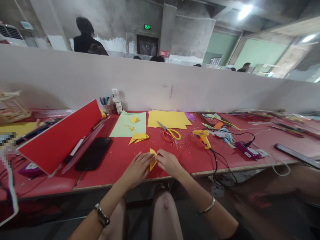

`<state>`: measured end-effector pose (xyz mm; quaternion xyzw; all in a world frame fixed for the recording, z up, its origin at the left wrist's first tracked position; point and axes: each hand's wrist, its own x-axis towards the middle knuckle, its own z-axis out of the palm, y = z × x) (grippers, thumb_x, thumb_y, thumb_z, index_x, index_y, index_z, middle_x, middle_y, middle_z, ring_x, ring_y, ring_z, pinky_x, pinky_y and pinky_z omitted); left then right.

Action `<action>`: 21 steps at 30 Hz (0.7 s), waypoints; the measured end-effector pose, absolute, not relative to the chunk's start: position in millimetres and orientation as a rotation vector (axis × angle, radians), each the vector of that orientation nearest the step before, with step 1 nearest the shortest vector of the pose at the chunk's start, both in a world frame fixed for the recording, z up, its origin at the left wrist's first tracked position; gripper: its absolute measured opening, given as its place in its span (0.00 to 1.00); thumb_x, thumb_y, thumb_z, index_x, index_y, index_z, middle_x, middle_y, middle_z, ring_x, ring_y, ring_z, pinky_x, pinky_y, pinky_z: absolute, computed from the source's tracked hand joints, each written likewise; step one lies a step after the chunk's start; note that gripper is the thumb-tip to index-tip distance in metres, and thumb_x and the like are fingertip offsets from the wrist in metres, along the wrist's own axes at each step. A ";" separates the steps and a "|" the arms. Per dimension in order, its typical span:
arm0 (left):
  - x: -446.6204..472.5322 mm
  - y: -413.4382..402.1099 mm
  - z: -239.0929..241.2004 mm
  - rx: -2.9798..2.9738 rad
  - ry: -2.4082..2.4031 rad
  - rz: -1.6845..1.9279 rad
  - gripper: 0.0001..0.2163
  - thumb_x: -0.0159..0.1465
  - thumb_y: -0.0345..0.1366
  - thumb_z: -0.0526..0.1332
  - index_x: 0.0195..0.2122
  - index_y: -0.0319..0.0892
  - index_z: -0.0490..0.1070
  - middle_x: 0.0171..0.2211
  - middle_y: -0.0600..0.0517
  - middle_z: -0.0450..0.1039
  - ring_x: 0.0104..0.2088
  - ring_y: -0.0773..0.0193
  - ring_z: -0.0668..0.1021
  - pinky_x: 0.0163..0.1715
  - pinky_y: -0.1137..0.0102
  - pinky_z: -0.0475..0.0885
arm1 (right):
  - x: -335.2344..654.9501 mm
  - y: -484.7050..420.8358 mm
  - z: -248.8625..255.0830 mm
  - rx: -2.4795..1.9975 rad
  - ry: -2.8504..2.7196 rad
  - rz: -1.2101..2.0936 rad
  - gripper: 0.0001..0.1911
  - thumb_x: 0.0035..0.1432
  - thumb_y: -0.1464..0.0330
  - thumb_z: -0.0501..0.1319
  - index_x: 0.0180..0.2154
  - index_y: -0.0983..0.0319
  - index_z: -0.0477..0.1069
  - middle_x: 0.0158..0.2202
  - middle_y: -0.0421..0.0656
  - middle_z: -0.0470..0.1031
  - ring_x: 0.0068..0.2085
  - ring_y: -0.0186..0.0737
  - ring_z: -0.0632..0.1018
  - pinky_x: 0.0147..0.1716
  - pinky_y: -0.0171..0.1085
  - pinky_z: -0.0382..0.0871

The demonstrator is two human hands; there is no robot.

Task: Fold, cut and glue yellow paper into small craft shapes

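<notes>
A small folded piece of yellow paper (pixel 152 159) sits near the front edge of the red table (pixel 120 156). My left hand (pixel 137 167) and my right hand (pixel 168 161) both pinch it, fingers curled onto its edges from either side. Farther back lie another folded yellow piece (pixel 139 137), a pale green sheet (pixel 125 126) with yellow scraps on it, and a stack of yellow sheets (pixel 170 119).
Scissors with red and yellow handles (pixel 170 132) and a yellow glue gun (pixel 203 138) with its black cord lie right of centre. A black phone (pixel 93 153) and a red board (pixel 62 136) lie left. A pen cup (pixel 107 106), a bottle (pixel 116 101) and a white partition (pixel 160 83) stand behind.
</notes>
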<state>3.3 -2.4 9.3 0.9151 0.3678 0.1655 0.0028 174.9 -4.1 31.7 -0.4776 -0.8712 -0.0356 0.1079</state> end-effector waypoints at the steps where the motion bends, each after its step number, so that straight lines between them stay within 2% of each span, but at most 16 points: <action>1: 5.1 -1.8 10.8 2.898 1.147 0.538 0.18 0.58 0.29 0.48 0.50 0.41 0.58 0.49 0.47 0.63 0.51 0.62 0.63 0.52 0.61 0.54 | 176.4 -3.6 28.3 -1.397 -2.512 -0.065 0.10 0.50 0.77 0.52 0.34 0.62 0.68 0.36 0.44 0.67 0.36 0.34 0.70 0.34 0.31 0.64; 5: 11.5 2.6 18.1 3.060 1.067 0.424 0.10 0.60 0.29 0.49 0.40 0.42 0.66 0.38 0.50 0.71 0.41 0.63 0.71 0.48 0.63 0.59 | 182.7 -2.2 14.3 -1.301 -2.359 0.132 0.14 0.48 0.80 0.50 0.35 0.61 0.67 0.41 0.44 0.67 0.41 0.34 0.70 0.38 0.32 0.65; 8: 15.2 7.1 21.7 3.169 0.955 0.221 0.09 0.60 0.27 0.49 0.36 0.40 0.67 0.33 0.49 0.71 0.36 0.64 0.72 0.41 0.67 0.64 | 189.5 -3.8 9.0 -1.212 -2.318 0.213 0.13 0.49 0.78 0.49 0.34 0.62 0.68 0.43 0.45 0.68 0.45 0.34 0.69 0.43 0.34 0.64; 10: 17.8 10.2 23.6 3.173 0.968 0.143 0.09 0.60 0.27 0.50 0.38 0.40 0.67 0.33 0.49 0.70 0.37 0.62 0.72 0.37 0.67 0.66 | 196.9 -5.9 9.5 -1.198 -2.263 0.222 0.13 0.50 0.77 0.48 0.35 0.62 0.68 0.42 0.45 0.69 0.44 0.35 0.70 0.43 0.35 0.64; 13: 23.2 14.2 27.3 3.116 1.068 0.076 0.10 0.59 0.27 0.50 0.38 0.42 0.68 0.33 0.49 0.70 0.38 0.60 0.71 0.35 0.67 0.67 | 214.3 -9.9 13.8 -1.237 -2.123 0.206 0.12 0.51 0.75 0.47 0.31 0.62 0.67 0.33 0.44 0.71 0.37 0.35 0.72 0.37 0.34 0.66; 17: 32.8 17.5 29.8 3.107 1.028 0.040 0.10 0.59 0.27 0.50 0.38 0.40 0.68 0.37 0.47 0.70 0.42 0.59 0.70 0.39 0.66 0.66 | 248.7 -16.9 17.3 -1.385 -1.760 0.033 0.09 0.50 0.71 0.47 0.27 0.61 0.65 0.25 0.43 0.69 0.28 0.35 0.71 0.29 0.35 0.66; 21: 37.1 18.0 24.0 3.019 1.124 0.039 0.13 0.59 0.29 0.51 0.44 0.39 0.64 0.43 0.46 0.68 0.44 0.59 0.70 0.42 0.65 0.65 | 288.7 -24.0 20.2 -1.555 -1.397 -0.183 0.07 0.47 0.68 0.48 0.27 0.61 0.62 0.25 0.43 0.66 0.26 0.37 0.68 0.27 0.36 0.65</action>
